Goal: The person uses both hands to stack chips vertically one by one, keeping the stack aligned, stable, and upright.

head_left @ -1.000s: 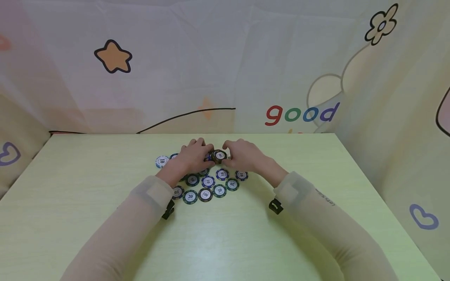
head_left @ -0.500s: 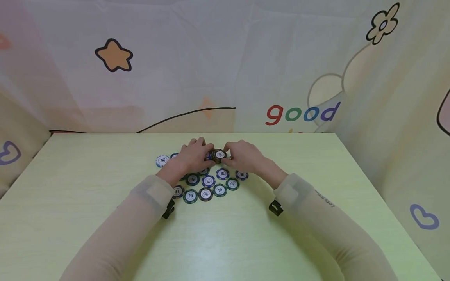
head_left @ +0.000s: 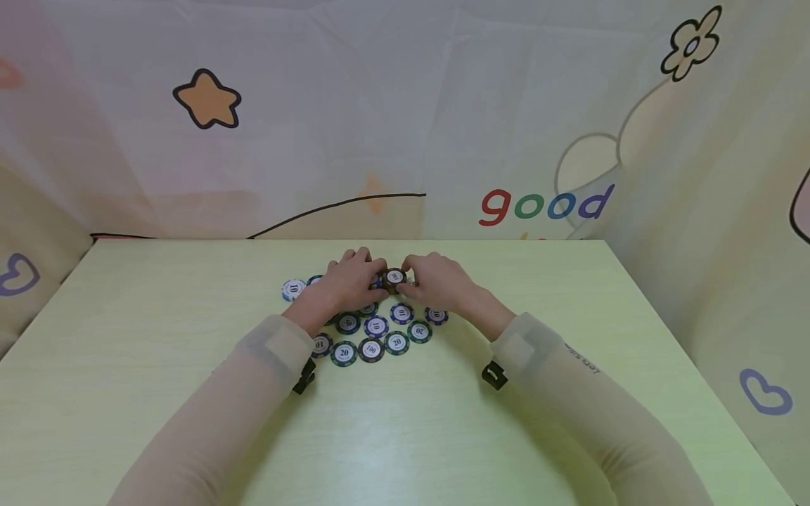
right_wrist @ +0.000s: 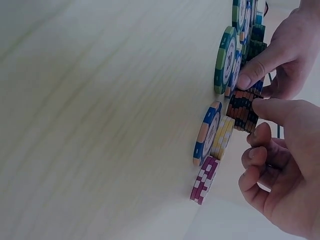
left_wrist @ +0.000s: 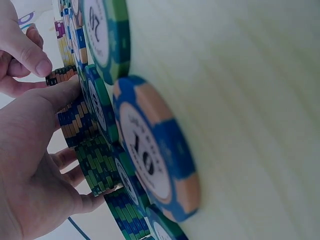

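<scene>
In the head view my left hand point(head_left: 344, 281) reaches over the back row of poker chips. Its thumb and forefinger curl round a blue stack of poker chips point(left_wrist: 77, 125); the other fingers pass behind a green stack point(left_wrist: 95, 165). My right hand point(head_left: 436, 277) pinches a black-and-orange stack of poker chips point(right_wrist: 243, 111) between thumb and forefinger, right beside the blue one. The left thumb's tip point(right_wrist: 245, 81) lies against that same black stack's edge. Loose chips such as a 100 chip point(head_left: 371, 350) lie flat in front of the stacks.
Yellow chips point(right_wrist: 223, 138) and purple chips point(right_wrist: 204, 181) stand low at the row's right end, beneath the right hand. A white chip point(head_left: 294, 289) is at the left end. The wooden table point(head_left: 405, 436) meets a printed cloth backdrop point(head_left: 316, 140) behind the chips.
The black stack has turned slightly between the fingers. Both hands keep almost the same place, and the loose chips lie as before.
</scene>
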`<state>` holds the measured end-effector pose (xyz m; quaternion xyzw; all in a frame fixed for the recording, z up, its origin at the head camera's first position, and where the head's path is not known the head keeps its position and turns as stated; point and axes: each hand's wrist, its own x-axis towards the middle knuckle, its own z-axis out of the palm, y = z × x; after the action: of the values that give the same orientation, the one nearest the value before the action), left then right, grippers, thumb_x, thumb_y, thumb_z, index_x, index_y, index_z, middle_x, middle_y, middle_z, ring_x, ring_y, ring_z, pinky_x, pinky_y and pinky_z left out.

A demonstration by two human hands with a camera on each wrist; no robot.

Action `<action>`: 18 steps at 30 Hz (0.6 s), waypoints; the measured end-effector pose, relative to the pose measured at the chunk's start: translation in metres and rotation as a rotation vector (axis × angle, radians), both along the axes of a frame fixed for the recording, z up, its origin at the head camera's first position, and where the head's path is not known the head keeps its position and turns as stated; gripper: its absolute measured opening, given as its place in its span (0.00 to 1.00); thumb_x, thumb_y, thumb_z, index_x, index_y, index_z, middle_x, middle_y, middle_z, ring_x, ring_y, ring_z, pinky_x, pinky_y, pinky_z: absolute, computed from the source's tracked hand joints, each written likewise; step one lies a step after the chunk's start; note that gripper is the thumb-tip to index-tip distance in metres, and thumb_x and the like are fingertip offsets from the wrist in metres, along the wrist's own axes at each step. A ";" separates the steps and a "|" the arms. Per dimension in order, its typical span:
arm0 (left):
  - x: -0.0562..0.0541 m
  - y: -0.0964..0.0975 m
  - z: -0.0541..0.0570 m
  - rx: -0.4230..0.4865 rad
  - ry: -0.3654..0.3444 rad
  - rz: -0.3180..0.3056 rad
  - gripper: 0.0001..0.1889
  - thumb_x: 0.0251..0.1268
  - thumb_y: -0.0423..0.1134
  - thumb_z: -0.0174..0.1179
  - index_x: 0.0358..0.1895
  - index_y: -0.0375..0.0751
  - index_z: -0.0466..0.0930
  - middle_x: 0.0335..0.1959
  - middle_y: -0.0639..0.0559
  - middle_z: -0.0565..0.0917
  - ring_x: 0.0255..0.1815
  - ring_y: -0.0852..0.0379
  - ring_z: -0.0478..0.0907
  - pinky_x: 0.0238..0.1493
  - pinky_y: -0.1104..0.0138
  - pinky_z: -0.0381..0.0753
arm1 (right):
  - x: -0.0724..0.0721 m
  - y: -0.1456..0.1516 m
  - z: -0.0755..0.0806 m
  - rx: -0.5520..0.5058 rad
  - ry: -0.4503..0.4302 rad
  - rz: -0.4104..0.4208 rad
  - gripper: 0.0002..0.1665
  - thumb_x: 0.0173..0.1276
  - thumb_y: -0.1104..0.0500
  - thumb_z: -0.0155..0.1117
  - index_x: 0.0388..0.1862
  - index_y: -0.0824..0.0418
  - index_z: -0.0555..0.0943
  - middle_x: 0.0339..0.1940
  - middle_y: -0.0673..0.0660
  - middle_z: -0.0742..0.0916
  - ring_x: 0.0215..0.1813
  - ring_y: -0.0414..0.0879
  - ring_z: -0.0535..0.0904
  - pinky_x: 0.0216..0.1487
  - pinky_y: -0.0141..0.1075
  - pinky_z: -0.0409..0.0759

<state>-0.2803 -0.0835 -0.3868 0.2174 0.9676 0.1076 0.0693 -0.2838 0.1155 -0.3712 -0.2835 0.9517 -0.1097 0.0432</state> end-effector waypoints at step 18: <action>0.001 0.000 0.001 -0.010 0.004 -0.002 0.25 0.74 0.53 0.62 0.68 0.47 0.74 0.62 0.40 0.71 0.62 0.40 0.67 0.58 0.40 0.71 | 0.001 0.000 -0.001 -0.014 0.005 -0.002 0.22 0.75 0.51 0.67 0.58 0.65 0.81 0.28 0.52 0.84 0.26 0.44 0.76 0.27 0.33 0.71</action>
<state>-0.2795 -0.0836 -0.3856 0.2181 0.9681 0.1024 0.0685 -0.2827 0.1150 -0.3721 -0.2832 0.9512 -0.1160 0.0386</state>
